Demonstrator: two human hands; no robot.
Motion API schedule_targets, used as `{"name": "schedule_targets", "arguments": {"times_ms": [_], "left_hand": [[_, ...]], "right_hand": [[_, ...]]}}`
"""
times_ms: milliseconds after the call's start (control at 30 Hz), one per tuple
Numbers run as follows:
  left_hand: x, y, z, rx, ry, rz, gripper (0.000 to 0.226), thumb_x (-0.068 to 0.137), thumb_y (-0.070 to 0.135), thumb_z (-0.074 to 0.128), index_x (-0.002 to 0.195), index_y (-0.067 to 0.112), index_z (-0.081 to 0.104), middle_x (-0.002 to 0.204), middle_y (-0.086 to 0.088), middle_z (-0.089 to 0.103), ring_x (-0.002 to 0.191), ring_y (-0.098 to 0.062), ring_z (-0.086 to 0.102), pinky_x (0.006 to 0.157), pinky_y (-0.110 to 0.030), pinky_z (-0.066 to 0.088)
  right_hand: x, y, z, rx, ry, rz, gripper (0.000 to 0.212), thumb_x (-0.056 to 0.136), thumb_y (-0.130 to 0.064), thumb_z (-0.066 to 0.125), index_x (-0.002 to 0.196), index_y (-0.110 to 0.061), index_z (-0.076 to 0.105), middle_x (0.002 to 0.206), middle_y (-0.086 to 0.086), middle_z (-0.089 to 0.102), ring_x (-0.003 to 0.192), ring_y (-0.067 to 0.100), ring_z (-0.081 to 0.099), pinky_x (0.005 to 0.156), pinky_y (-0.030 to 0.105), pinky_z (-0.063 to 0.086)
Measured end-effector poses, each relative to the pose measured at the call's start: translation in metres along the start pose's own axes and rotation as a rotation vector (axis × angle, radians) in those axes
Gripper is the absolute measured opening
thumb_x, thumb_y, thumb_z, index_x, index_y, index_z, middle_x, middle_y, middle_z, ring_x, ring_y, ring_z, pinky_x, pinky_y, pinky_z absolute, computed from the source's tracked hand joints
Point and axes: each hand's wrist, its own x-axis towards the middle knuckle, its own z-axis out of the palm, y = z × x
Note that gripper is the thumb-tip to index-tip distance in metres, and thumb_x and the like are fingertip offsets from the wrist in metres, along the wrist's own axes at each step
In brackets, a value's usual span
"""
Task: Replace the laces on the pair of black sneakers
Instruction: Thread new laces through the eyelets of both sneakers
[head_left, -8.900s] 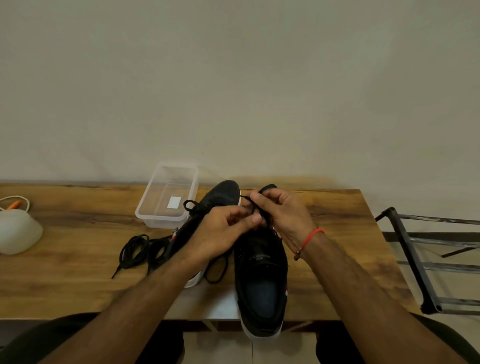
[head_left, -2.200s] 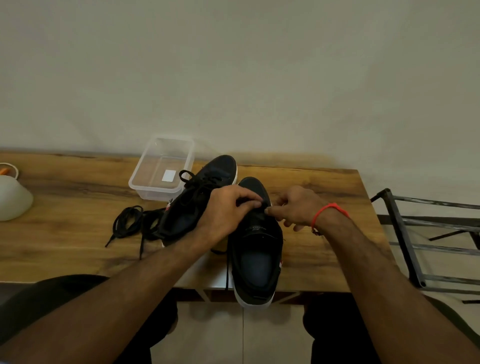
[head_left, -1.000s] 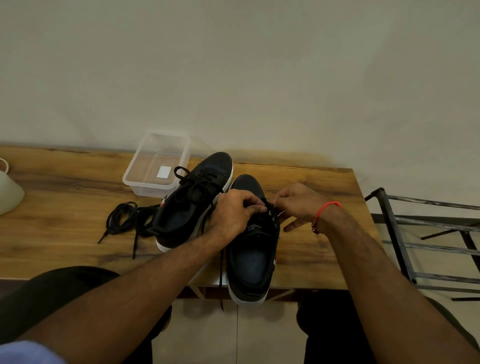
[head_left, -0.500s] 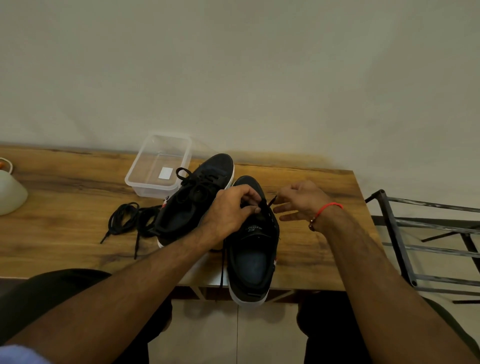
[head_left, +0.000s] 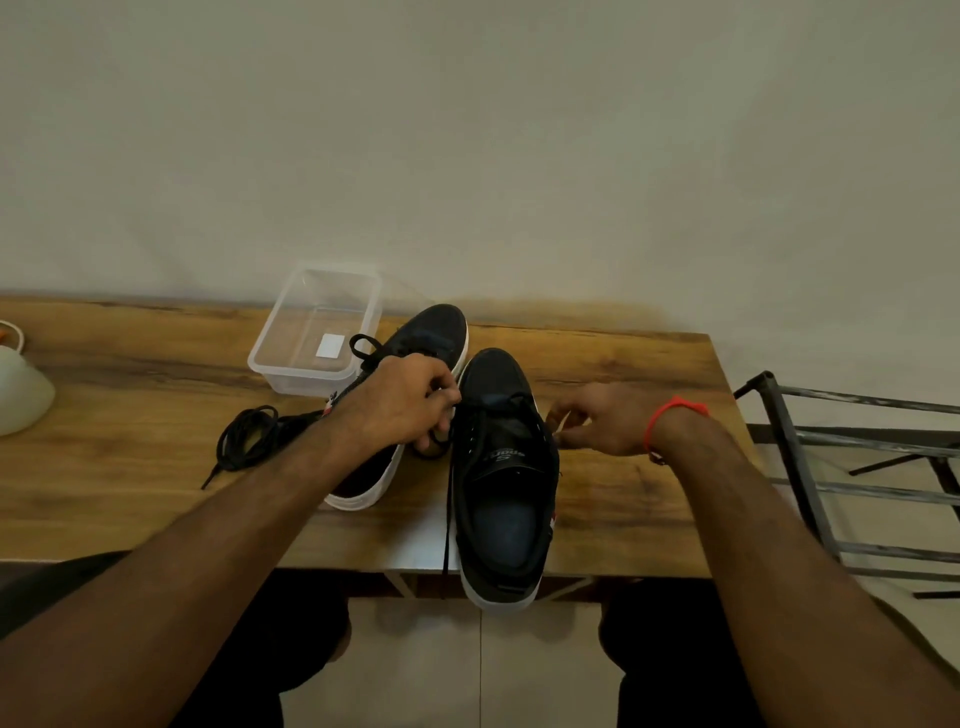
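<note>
Two black sneakers with white soles stand on the wooden table (head_left: 130, 395). The right sneaker (head_left: 501, 488) points away from me, its heel over the table's front edge. A black lace (head_left: 448, 514) runs through its lower eyelets and hangs down its left side. My left hand (head_left: 402, 402) pinches that lace at the shoe's left side. My right hand (head_left: 597, 421) pinches the lace's other end at the shoe's right side. The left sneaker (head_left: 431, 332) is laced and lies partly under my left arm. A loose bundle of black laces (head_left: 247, 441) lies to its left.
A clear plastic container (head_left: 317, 327) with a white label stands behind the left sneaker. A white rounded object (head_left: 18, 389) sits at the table's left edge. A metal rack (head_left: 852, 478) stands on the floor to the right of the table.
My hands have moved apart, the left to the shoe's left side and the right to its right side, pulling the lace outward across the right sneaker.
</note>
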Motion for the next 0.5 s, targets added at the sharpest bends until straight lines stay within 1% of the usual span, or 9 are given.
{"name": "schedule_targets", "arguments": {"times_ms": [67,133,200,233,267,300,367,433,500], "left_hand": [[-0.002,0.005,0.002,0.003,-0.025,-0.012,0.011,0.104,0.027,0.056,0.101,0.021,0.064,0.077,0.001,0.075,0.043,-0.005,0.063,0.048,-0.014,0.046],[-0.004,0.007,0.002,0.027,-0.022,-0.015,0.011,0.104,0.029,0.054,0.102,0.023,0.063,0.077,0.002,0.075,0.042,-0.005,0.063,0.051,-0.017,0.048],[-0.007,0.007,0.001,0.047,-0.008,-0.014,0.013,0.105,0.029,0.053,0.103,0.022,0.063,0.075,0.002,0.074,0.042,-0.006,0.063,0.052,-0.018,0.047],[-0.007,0.006,0.000,0.056,-0.004,-0.023,0.013,0.105,0.029,0.053,0.104,0.022,0.063,0.075,0.002,0.074,0.042,-0.005,0.063,0.052,-0.017,0.047],[-0.008,0.006,-0.002,0.065,-0.006,-0.036,0.013,0.105,0.030,0.053,0.104,0.022,0.063,0.076,0.002,0.074,0.042,-0.005,0.062,0.052,-0.017,0.047],[-0.008,0.006,-0.002,0.072,-0.014,-0.050,0.013,0.105,0.030,0.053,0.104,0.022,0.062,0.076,0.001,0.074,0.042,-0.005,0.062,0.052,-0.018,0.048],[-0.008,0.007,-0.002,0.087,-0.035,-0.074,0.013,0.105,0.030,0.052,0.103,0.021,0.061,0.076,0.000,0.074,0.043,-0.005,0.063,0.054,-0.020,0.049],[-0.009,0.007,0.000,0.103,-0.072,-0.102,0.014,0.105,0.029,0.052,0.101,0.019,0.062,0.075,0.001,0.074,0.043,-0.005,0.064,0.055,-0.020,0.049],[-0.010,0.007,0.003,0.119,-0.138,-0.129,0.017,0.105,0.029,0.053,0.097,0.017,0.064,0.074,0.000,0.073,0.044,-0.005,0.065,0.053,-0.019,0.047]], "right_hand": [[0.003,0.002,-0.002,-0.030,0.055,0.047,0.015,0.099,-0.029,0.059,0.106,-0.021,0.069,0.109,0.001,0.068,0.102,0.020,0.061,0.083,0.034,0.049],[-0.003,0.012,-0.011,-0.011,0.144,0.158,0.021,0.098,-0.028,0.060,0.111,-0.014,0.067,0.113,0.010,0.068,0.105,0.028,0.061,0.084,0.035,0.048],[-0.013,0.030,-0.023,0.027,0.302,0.331,0.037,0.097,-0.044,0.059,0.115,-0.011,0.064,0.121,0.016,0.064,0.106,0.035,0.058,0.085,0.034,0.045],[-0.017,0.041,-0.029,0.078,0.400,0.411,0.045,0.095,-0.053,0.058,0.109,-0.011,0.063,0.119,0.018,0.063,0.099,0.035,0.057,0.084,0.035,0.046],[-0.018,0.050,-0.032,0.135,0.487,0.471,0.049,0.092,-0.056,0.060,0.106,-0.009,0.063,0.116,0.018,0.062,0.094,0.035,0.055,0.084,0.038,0.048],[-0.019,0.054,-0.032,0.157,0.535,0.485,0.047,0.090,-0.052,0.063,0.108,-0.008,0.063,0.118,0.019,0.061,0.093,0.034,0.054,0.085,0.039,0.050],[-0.013,0.052,-0.027,0.032,0.464,0.405,0.041,0.090,-0.044,0.066,0.118,-0.014,0.063,0.127,0.014,0.059,0.107,0.034,0.056,0.094,0.041,0.049],[-0.009,0.036,-0.015,-0.090,0.280,0.218,0.046,0.092,-0.044,0.065,0.133,-0.026,0.055,0.139,0.006,0.051,0.126,0.032,0.047,0.107,0.042,0.042],[-0.003,0.013,-0.005,-0.047,0.142,0.058,0.043,0.096,-0.041,0.061,0.137,-0.029,0.053,0.142,0.002,0.050,0.133,0.028,0.042,0.111,0.044,0.038]]}}
